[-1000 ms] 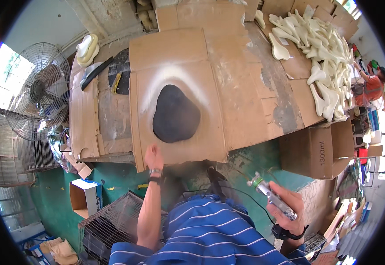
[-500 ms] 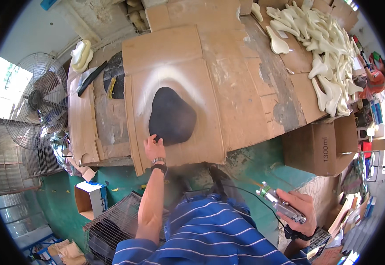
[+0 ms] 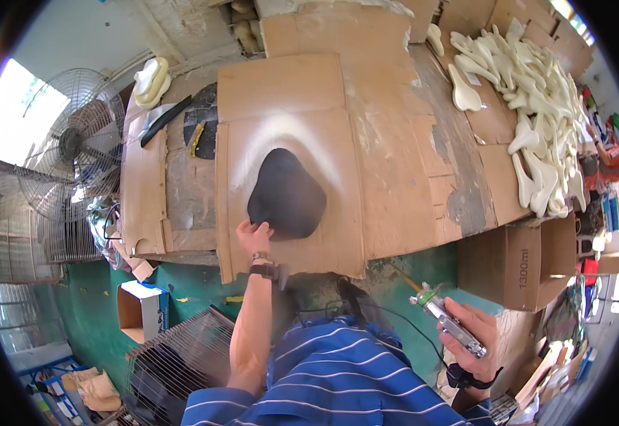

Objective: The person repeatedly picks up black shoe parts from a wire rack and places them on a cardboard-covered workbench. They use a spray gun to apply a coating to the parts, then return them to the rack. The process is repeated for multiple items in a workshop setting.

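A black, rounded-triangular sheet of cover material [image 3: 288, 195] lies flat on a piece of cardboard [image 3: 338, 259], inside a pale, sprayed-looking halo. My left hand [image 3: 254, 234] is closed, pinching the sheet's near-left edge between thumb and fingers. Off the table at the lower right, my right hand [image 3: 474, 339] is wrapped round a silver spray gun [image 3: 453, 328]. Its nozzle end points up and left, away from my palm, and a thin orange-brown streak shows at the tip. A dark hose runs toward it across my front.
Pale foam bicycle-saddle pieces [image 3: 536, 121] are heaped at the table's far right; a few more [image 3: 151, 82] are stacked far left. A fan [image 3: 71, 142] stands left. A large carton [image 3: 515, 266] is under the right edge, a wire rack [image 3: 181, 355] lower left.
The view has shifted, so the table sits slightly farther right in the picture. My left hand stays at the sheet's near-left edge. The spray gun remains in my right hand.
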A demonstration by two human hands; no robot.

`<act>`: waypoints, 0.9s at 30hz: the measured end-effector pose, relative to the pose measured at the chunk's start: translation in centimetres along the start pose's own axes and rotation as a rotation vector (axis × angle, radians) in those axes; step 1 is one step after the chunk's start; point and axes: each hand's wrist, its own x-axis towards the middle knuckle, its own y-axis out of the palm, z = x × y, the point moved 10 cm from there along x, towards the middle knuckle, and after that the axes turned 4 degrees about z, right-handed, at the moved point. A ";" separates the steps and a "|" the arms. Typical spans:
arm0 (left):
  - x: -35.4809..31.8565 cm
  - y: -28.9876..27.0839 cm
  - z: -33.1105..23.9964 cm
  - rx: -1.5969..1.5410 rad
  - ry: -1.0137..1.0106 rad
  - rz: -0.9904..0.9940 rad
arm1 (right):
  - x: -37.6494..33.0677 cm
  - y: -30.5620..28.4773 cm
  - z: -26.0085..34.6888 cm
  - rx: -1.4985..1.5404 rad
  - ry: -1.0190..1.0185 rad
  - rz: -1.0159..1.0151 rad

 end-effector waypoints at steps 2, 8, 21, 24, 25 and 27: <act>-1.2 2.9 -0.6 -0.338 -0.261 0.110 | 0.5 0.4 -0.5 0.013 -0.006 -0.010; -5.1 7.2 -12.0 -0.803 -0.330 0.513 | 3.0 3.1 0.2 -0.018 -0.057 0.106; -16.6 -24.1 -22.3 -1.422 0.169 0.214 | 2.2 15.3 8.1 -0.192 -0.013 0.519; -18.8 -34.9 -21.6 -1.425 0.338 -0.022 | 2.3 19.2 10.2 -0.219 0.064 0.661; -18.9 -38.1 -20.6 -1.446 0.367 -0.064 | 2.4 20.5 10.6 -0.228 0.100 0.698; -21.2 -44.5 -22.7 -1.425 0.472 -0.209 | 2.3 22.7 11.6 -0.246 0.134 0.763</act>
